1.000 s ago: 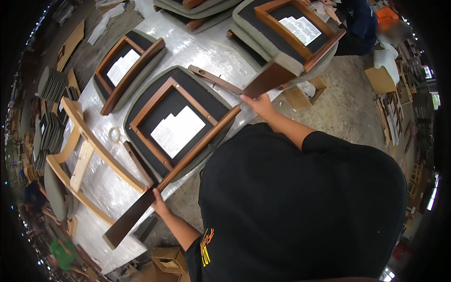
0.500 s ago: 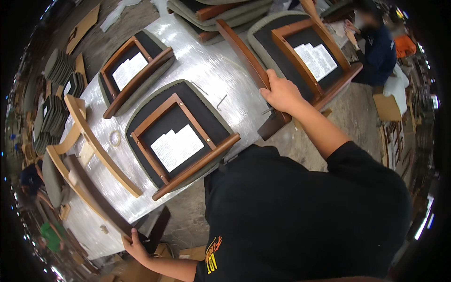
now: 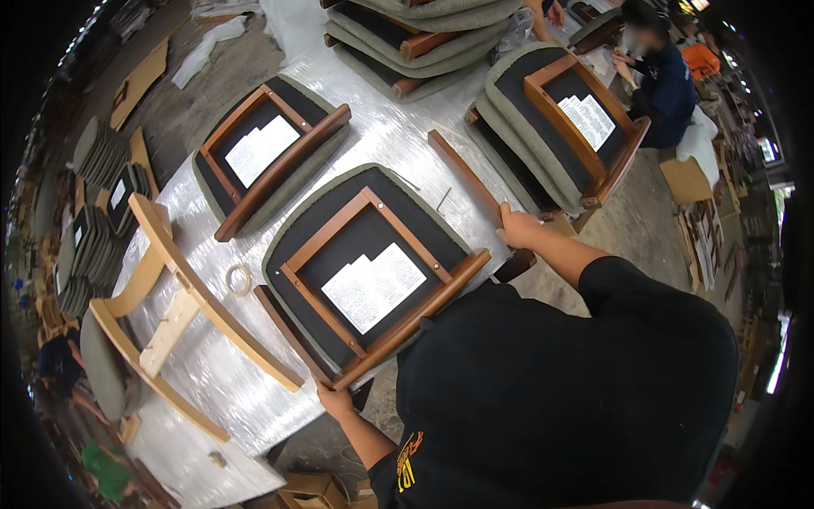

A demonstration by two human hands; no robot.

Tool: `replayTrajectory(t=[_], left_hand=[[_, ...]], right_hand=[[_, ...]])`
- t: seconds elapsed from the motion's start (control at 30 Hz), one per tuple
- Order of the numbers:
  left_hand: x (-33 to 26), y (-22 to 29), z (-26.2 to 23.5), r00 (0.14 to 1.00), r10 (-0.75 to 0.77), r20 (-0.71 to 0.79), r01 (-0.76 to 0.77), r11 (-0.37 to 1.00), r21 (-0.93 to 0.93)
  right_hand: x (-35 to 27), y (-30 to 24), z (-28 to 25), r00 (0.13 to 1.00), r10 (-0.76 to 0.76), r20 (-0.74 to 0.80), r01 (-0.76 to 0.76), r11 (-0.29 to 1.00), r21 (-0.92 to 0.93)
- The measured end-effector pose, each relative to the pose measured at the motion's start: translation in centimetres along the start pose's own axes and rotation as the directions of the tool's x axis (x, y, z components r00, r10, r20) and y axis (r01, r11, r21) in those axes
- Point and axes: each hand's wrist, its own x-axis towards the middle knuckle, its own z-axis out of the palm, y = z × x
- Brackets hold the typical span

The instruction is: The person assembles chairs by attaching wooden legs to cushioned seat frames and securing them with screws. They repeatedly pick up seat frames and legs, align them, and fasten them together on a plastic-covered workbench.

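Observation:
An upturned chair seat [image 3: 403,220] lies in front of me, green-grey at the rim, with a brown wooden frame and a white paper sheet on its black underside. My left hand [image 3: 337,402] is closed round the near end of a long brown chair leg [image 3: 288,327], which stands along the seat's left edge. On the seat's other side my right hand [image 3: 519,229] grips a second brown chair leg [image 3: 462,172], apart from the seat. That leg's darker lower piece [image 3: 515,265] shows below the hand. My left fingertips are partly hidden.
The table has a shiny film-wrapped top [image 3: 254,407]. Another upturned seat [image 3: 275,153] lies far left, a tape roll [image 3: 238,280] and pale wooden frame [image 3: 229,322] nearer. Seat stacks [image 3: 424,38] [image 3: 509,127] stand at the back and right. A co-worker [image 3: 666,81] sits beyond.
My left hand has brought its chair leg rightward, from over the pale frame to the near seat's side. The right hand's leg has swung lower, away from the right-hand seat stack.

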Motion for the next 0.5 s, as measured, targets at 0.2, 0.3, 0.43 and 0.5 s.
replayTrajectory(t=[0.2, 0.3, 0.43, 0.5], left_hand=[[6.2, 5.0, -3.4, 0.991, 0.082, -0.107, -0.085, 0.996, -0.020], [9.7, 9.8, -3.6, 0.988, 0.048, 0.145, -0.049, 0.999, 0.000], [11.8, 14.3, -2.0, 0.978, 0.043, 0.205, -0.082, 0.978, 0.190], [11.9, 14.8, -1.3, 0.948, 0.044, 0.315, -0.123, 0.965, 0.234]], right_hand=[[-1.1, -5.6, 2.3, 0.878, -0.034, -0.477, 0.067, 0.996, 0.052], [0.3, -12.6, 1.5, 0.961, -0.064, -0.270, 0.149, 0.940, 0.307], [3.5, -18.5, 0.7, 0.955, -0.258, -0.144, 0.277, 0.952, 0.133], [4.6, -19.6, 0.5, 0.939, -0.344, 0.009, 0.343, 0.938, 0.044]])
